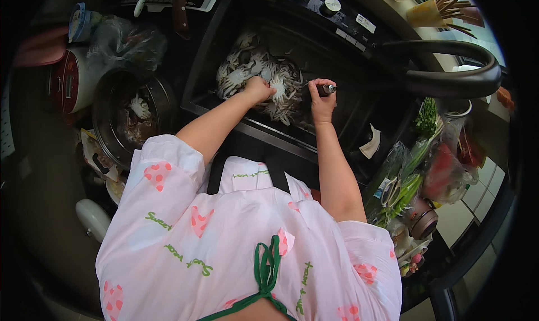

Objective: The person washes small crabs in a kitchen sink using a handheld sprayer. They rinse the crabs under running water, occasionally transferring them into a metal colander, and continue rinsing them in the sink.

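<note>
A heap of crabs (pixel 241 70), pale bellies and legs showing, lies in the left half of a black sink (pixel 353 106). My left hand (pixel 259 89) reaches into the heap, thumb and fingers pinching the edge of a white-bellied crab (pixel 278 85). Just right of the heap, my right hand (pixel 323 108) grips a tool with a dark handle (pixel 326 89) and a silver end cap. The tool's working end, towards the crabs, is too indistinct to name.
Left of the sink, a metal pot (pixel 162 100) holds one crab. A wooden-handled knife (pixel 180 13) lies behind it. The black faucet (pixel 452 83) arches in from the right. Scissors (pixel 391 190) rest by bagged green vegetables (pixel 408 194). A whitish scrap (pixel 370 142) lies at the sink's right.
</note>
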Available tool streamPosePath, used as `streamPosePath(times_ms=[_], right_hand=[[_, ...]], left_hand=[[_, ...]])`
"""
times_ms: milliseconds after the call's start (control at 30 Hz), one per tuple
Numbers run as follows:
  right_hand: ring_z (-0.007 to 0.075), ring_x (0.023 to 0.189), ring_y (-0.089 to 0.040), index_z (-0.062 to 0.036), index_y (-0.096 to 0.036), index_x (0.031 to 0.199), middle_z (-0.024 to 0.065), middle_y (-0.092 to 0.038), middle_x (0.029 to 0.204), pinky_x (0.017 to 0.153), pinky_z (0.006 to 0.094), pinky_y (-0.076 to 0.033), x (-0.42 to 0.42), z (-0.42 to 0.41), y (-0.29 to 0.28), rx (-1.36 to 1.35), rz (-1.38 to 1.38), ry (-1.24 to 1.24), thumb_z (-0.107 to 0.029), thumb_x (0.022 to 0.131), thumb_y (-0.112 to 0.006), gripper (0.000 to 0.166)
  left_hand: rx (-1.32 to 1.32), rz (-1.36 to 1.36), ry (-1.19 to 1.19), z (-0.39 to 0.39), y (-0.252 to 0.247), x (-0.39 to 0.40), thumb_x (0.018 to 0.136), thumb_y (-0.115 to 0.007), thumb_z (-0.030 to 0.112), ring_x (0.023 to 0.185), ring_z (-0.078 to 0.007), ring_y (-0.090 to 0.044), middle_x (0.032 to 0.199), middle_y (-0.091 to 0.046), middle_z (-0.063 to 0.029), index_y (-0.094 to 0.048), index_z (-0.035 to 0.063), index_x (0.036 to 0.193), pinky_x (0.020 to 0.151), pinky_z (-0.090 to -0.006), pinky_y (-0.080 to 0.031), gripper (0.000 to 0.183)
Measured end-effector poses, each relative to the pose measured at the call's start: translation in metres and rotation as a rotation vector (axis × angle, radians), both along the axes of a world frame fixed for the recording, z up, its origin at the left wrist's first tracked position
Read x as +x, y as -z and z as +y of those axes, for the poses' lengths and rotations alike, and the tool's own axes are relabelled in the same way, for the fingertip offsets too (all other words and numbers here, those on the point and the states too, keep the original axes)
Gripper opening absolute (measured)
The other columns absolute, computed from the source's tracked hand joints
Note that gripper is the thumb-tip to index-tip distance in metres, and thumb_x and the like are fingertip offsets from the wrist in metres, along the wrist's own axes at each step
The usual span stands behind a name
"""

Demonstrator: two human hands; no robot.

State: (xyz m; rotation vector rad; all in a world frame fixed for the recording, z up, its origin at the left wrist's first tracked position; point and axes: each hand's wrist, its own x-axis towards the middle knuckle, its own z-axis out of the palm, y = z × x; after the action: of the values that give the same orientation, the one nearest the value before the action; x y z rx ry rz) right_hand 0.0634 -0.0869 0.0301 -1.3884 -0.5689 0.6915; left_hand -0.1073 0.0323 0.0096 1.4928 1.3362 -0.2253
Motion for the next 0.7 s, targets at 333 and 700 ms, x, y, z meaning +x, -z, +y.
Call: streamPosePath(times_ms=[333, 700], right_hand=[[0.0107, 0.087, -0.055, -0.0088, -0.046, 0.095, 0.0030, -0.059, 0.092, 0.084, 0.0252, -0.044, -0.047, 0.046, -0.008, 0.100, 0.154, -0.052, 0.003, 0.085, -0.065, 0.025], [0.0093, 0.085, -0.054, -0.0089, -0.048, 0.092, 0.0020, -0.059, 0.090, 0.080, 0.0233, -0.044, -0.051, 0.043, -0.001, 0.030, 0.097, -0.018, 0.000, 0.085, -0.067, 0.022]], left_hand=[[0.037, 0.264, 0.202, 0.006, 0.038, -0.021, 0.068, -0.081, 0.040, 0.091, -0.0348, -0.065, 0.096, -0.067, -0.0236, -0.067, -0.0063, 0.093, 0.081, -0.0403, -0.052, 0.054], [0.200, 0.251, 0.102, -0.008, 0.038, -0.017, 0.066, -0.081, 0.030, 0.072, -0.0319, -0.066, 0.073, -0.068, -0.0157, -0.070, 0.0022, 0.073, 0.070, -0.0398, -0.052, 0.031]])
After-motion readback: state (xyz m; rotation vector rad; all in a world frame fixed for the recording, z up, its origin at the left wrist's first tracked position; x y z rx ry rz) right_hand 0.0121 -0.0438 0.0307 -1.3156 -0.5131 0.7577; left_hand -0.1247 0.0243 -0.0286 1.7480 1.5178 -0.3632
